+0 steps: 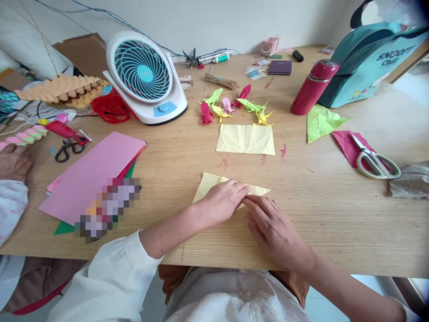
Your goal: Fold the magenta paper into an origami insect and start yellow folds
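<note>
A pale yellow paper (207,184) with a fold in it lies on the table close to me. My left hand (225,199) rests on top of it, fingers flat and pointing right. At the paper's lower right edge, my right hand (273,228) touches it with fingertips pressed together beside the left fingers; whether they grip the paper is hidden. Farther back lies a second pale yellow sheet (246,139) with crease lines. Behind that sheet sit several small folded paper figures (251,106) in green, yellow, pink and red.
A white fan (144,76) and pink paper sheets (100,174) are on the left. Another person's hand (15,163) is at the far left. On the right are a red flask (314,87), a teal bag (365,67), green paper (322,123) and scissors (377,164).
</note>
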Motion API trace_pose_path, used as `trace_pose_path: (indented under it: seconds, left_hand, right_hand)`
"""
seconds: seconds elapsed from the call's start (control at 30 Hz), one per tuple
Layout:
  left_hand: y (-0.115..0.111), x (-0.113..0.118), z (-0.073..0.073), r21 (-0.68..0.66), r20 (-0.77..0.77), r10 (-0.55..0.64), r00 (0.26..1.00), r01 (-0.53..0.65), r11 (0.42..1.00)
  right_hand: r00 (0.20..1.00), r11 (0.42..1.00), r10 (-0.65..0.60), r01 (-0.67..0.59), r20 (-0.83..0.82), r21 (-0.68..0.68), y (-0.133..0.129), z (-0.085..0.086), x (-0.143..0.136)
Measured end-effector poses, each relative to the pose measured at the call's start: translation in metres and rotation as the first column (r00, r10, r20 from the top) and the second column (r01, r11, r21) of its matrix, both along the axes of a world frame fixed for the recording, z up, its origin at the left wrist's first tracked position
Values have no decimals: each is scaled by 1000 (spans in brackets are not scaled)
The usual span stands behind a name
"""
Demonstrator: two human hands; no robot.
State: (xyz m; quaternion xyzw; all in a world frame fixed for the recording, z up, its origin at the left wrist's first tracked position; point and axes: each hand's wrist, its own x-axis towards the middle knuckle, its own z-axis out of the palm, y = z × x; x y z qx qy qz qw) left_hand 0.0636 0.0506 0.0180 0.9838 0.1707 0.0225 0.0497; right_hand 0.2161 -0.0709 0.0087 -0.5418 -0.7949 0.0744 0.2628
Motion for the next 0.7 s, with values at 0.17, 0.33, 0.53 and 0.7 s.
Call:
trace_pose_path:
  seconds: [0.17, 0.33, 0.53, 0.7]
  left_hand:
    - [-32, -6, -18, 58, 77, 232, 970, -236, 970]
    - [-49, -19, -30, -24, 49, 225, 973, -224, 974]
    - [-49, -28, -26, -111, -30, 192, 981, -194, 975]
    - [-50, -27, -23, -149, -43, 231, 972, -235, 960]
  right_hand:
    - [978, 999, -9, 16, 207, -35, -4, -22, 3]
    - [960, 1000, -11, 17, 280, -18, -6, -29, 10]
    - [941, 996, -87, 92, 327, 1, -4, -33, 35]
    - [897, 971, -216, 238, 386, -8, 6, -36, 61]
